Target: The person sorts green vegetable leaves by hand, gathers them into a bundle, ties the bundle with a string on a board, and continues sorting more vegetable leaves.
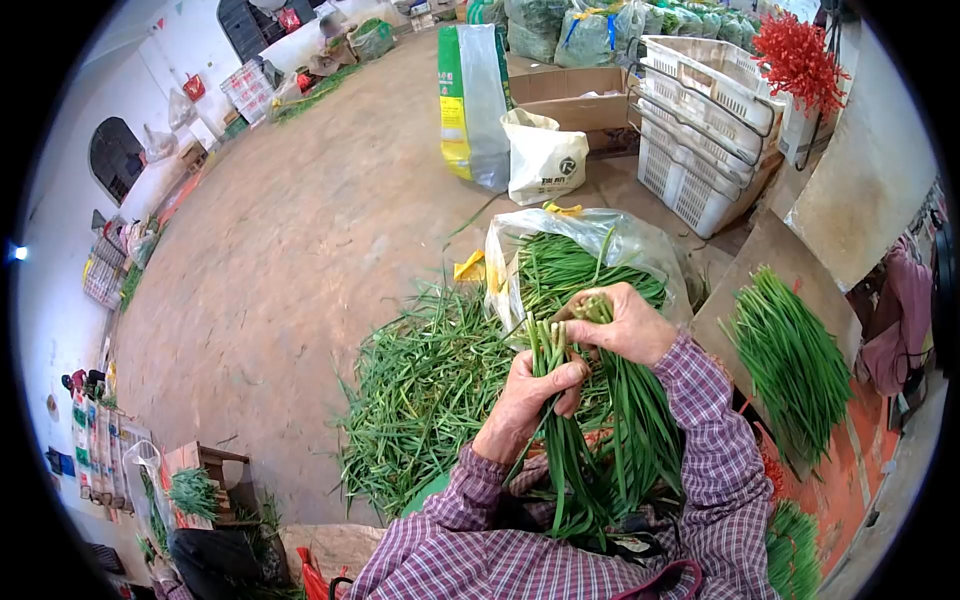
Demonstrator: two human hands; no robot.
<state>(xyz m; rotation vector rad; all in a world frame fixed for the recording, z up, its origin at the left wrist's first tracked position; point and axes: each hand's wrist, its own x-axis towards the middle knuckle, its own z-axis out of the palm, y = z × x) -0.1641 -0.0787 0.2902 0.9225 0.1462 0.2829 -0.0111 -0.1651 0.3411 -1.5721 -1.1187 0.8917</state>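
So both hands are full of greens here: the left hand (535, 395) has thumb and fingers wrapped round a bunch of long green stalks (568, 470), pale ends up and leaves hanging down, while the right hand (625, 325) is curled round a second bunch (640, 430) just beside it, thumb and fingertips right by the first one's pale ends. Can't tell if those right fingertips are actually pinching a stalk. I'd guess the stuff is light, floppy along the leaves and firmer by the pale ends, maybe slick if damp and easy to bruise, so I'd grab it near those ends, snug but not crushing. Floor (260, 230) looks hard, brown and a bit dusty, with a messy heap of loose greens (420, 390) on it and an open clear bag (496, 265) with more inside, right past the hands. Big white-walled room, with white crates (700, 150), a cardboard box (565, 90) and a small white sack (540, 155) farther off
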